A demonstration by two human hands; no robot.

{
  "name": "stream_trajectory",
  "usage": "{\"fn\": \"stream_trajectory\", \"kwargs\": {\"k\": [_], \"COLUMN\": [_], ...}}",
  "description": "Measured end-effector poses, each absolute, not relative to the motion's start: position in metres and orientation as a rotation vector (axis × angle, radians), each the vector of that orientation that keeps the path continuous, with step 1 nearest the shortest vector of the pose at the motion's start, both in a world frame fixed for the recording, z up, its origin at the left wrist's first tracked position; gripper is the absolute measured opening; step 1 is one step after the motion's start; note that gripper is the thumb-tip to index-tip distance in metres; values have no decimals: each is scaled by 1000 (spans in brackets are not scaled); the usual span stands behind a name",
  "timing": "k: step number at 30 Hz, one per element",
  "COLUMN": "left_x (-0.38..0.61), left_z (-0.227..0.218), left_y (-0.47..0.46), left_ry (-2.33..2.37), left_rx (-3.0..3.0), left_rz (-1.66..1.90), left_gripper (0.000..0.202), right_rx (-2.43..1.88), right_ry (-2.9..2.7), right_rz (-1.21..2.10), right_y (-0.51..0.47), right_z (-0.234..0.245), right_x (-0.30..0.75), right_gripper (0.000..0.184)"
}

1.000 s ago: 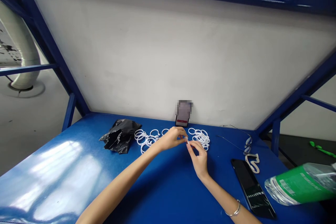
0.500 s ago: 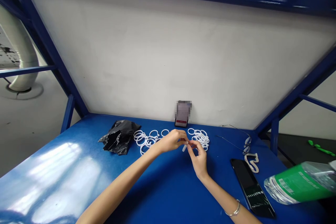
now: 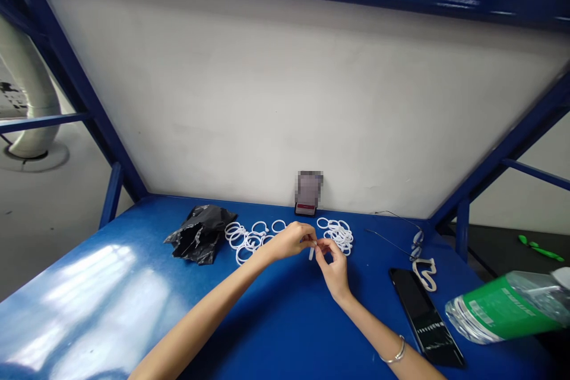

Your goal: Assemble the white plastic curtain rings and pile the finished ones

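My left hand (image 3: 294,240) and my right hand (image 3: 333,264) meet above the blue table, their fingertips pinched together. Between them is a small white strip (image 3: 311,253), its lower end hanging below the fingers; the rest of it is hidden. Both hands are closed on it. To the left, partly behind my left forearm, lies a loose group of white plastic rings (image 3: 244,240). A denser heap of white rings (image 3: 342,236) lies just beyond my right hand.
A crumpled black plastic bag (image 3: 202,234) lies at the left. A small dark framed card (image 3: 307,193) leans on the back wall. At the right are eyeglasses (image 3: 416,243), a beige strap (image 3: 425,274), a black phone (image 3: 426,317) and a green-labelled bottle (image 3: 505,307).
The view has shifted very slightly. My hands stay pinched together at nearly the same place, and the white strip now hangs more upright.
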State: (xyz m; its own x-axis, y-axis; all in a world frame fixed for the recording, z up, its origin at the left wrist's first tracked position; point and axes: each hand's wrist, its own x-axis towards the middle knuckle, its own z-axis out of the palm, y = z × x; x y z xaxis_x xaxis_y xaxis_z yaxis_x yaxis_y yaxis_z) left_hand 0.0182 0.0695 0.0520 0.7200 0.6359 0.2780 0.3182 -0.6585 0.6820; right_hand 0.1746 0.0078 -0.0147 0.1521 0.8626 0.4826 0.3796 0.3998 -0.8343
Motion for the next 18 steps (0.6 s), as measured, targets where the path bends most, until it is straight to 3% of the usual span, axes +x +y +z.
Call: {"fn": "stream_trajectory", "kwargs": {"k": [3, 10, 18], "left_x": [22, 23, 18], "left_z": [41, -11, -23], "left_y": [72, 69, 57], "left_ry": [738, 700, 654], "left_rx": [2108, 1395, 1143], "left_rz": [715, 873, 931], "left_gripper": [9, 43, 50], "right_rx": [-1191, -1202, -1220], "right_ry": [-1413, -1464, -1540], "right_rz": [556, 730, 700], "right_y": [11, 16, 15], "right_z": [-16, -22, -23], "right_x": [176, 174, 170], "right_gripper": [18, 24, 23]}}
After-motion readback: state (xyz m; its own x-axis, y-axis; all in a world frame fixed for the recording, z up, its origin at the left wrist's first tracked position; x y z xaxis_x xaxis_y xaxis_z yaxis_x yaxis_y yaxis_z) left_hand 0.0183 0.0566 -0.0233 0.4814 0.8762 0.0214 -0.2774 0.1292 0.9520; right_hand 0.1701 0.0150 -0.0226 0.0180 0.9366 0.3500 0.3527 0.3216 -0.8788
